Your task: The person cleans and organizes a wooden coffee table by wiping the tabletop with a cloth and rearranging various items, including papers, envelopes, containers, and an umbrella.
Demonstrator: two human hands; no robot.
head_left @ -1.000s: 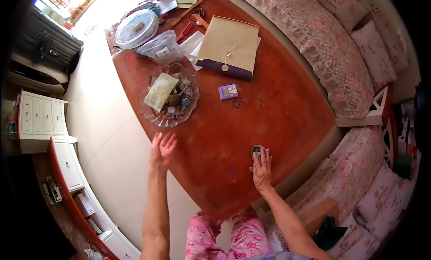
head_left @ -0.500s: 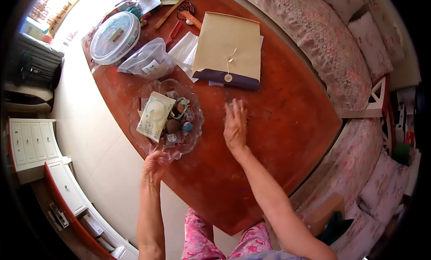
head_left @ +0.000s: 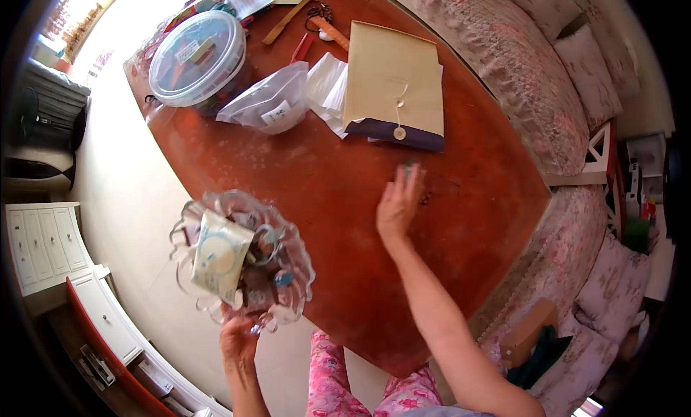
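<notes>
A scalloped clear glass bowl [head_left: 294,294] hangs past the table's left edge, held at its near rim by my left hand [head_left: 240,339]. In the bowl lie a pale printed packet [head_left: 219,257] and several small dark and blue items. My right hand [head_left: 400,203] rests on the red-brown table [head_left: 338,251], just below a tan envelope [head_left: 394,75] with a dark purple flap. A small greyish thing shows at its fingertips, too blurred to make out.
At the table's far left stand a round lidded plastic tub [head_left: 198,60] and a clear plastic bag [head_left: 270,100]. White paper [head_left: 329,89], a wooden stick [head_left: 291,15] and a red item lie beyond. A floral-covered sofa [head_left: 497,71] borders the right side.
My left hand has taken hold of the glass bowl and moved it toward me, off the table's edge. My right hand has moved from the near right of the table up toward the envelope.
</notes>
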